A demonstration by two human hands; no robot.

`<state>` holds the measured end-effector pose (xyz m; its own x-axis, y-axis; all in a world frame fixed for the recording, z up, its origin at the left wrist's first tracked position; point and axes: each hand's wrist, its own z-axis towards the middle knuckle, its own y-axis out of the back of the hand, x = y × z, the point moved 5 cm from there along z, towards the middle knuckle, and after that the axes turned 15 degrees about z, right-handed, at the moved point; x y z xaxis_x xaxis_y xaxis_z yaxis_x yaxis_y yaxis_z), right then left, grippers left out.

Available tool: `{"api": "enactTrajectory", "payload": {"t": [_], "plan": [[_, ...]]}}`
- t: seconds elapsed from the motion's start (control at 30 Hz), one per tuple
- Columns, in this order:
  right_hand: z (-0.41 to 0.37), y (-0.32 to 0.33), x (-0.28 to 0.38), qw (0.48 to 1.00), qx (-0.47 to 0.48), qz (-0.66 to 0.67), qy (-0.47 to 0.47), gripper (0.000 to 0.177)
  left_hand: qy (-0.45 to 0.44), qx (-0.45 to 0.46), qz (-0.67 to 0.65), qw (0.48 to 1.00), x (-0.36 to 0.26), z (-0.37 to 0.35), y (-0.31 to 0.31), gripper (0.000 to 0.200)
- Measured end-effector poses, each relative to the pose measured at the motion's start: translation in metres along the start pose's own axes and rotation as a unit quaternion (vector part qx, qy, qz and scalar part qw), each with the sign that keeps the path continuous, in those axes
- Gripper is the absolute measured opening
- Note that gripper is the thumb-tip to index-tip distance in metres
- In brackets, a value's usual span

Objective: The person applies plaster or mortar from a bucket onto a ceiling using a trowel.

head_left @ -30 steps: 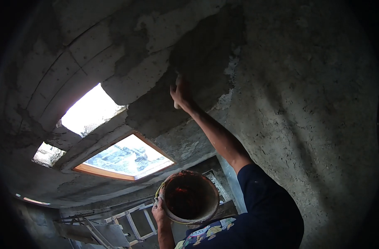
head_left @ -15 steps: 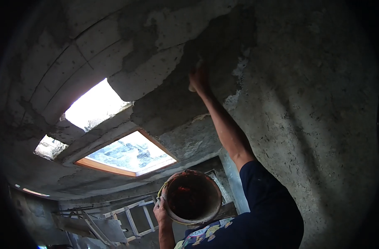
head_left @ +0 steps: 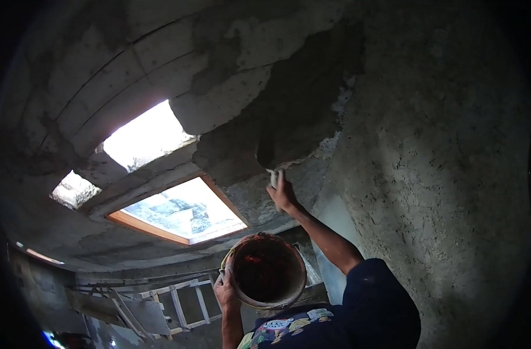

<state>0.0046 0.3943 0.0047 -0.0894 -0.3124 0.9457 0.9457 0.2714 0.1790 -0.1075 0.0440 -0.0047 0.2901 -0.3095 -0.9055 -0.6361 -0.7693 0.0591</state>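
Observation:
My right hand [head_left: 284, 193] is closed around the pale handle of a trowel [head_left: 266, 152]. The trowel's dark blade lies up against a patch of dark, damp-looking plaster [head_left: 306, 87] on the wall. Lower down, my left hand [head_left: 224, 292] grips the left side of a round, mortar-stained bucket [head_left: 299, 284], close to its yellowish handle. The bucket's mouth faces me, and its inside is dark with a reddish patch. It is held in front of a dark printed T-shirt [head_left: 303, 321].
A wood-framed window [head_left: 155, 228] is to the left of the trowel, with a bright opening [head_left: 152, 136] and a smaller one [head_left: 73, 191] beyond it. A wooden ladder-like frame [head_left: 187, 305] stands at lower left. Rough plastered wall [head_left: 440, 174] fills the right.
My right hand has come down from high on the dark plaster towards the bucket, and the arm is now more bent. The trowel shows more plainly. My left hand still holds the bucket.

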Motion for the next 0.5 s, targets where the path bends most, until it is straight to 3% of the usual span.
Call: {"api": "enactTrajectory", "payload": {"t": [0.1, 0.17, 0.23, 0.3, 0.37, 0.4, 0.5], "plan": [[-0.07, 0.051, 0.012, 0.998, 0.04, 0.029, -0.04, 0.061, -0.001, -0.007, -0.004, 1.0, -0.007, -0.007, 0.0, 0.03], [-0.117, 0.084, 0.021, 0.979, 0.101, 0.024, -0.176, 0.056, 0.0, -0.008, -0.003, 1.0, -0.014, -0.01, -0.002, 0.03], [-0.166, 0.119, 0.021, 0.974, 0.118, -0.085, -0.176, 0.052, -0.012, 0.013, 0.002, 1.0, -0.021, -0.016, -0.006, 0.035], [-0.201, 0.143, 0.039, 0.952, 0.197, -0.115, -0.206, 0.053, -0.002, 0.014, 0.006, 1.0, -0.022, -0.021, -0.01, 0.028], [-0.237, 0.159, 0.049, 0.94, 0.214, -0.163, -0.207, 0.052, -0.083, 0.018, 0.119, 0.989, -0.021, -0.024, -0.009, 0.03], [-0.25, 0.164, 0.055, 0.928, 0.232, -0.21, -0.201, 0.052, -0.093, 0.039, 0.105, 0.989, -0.027, -0.032, -0.014, 0.026], [-0.278, 0.165, 0.078, 0.932, 0.249, -0.157, -0.213, 0.048, -0.146, 0.05, 0.181, 0.971, -0.003, -0.023, -0.013, 0.024]]}}
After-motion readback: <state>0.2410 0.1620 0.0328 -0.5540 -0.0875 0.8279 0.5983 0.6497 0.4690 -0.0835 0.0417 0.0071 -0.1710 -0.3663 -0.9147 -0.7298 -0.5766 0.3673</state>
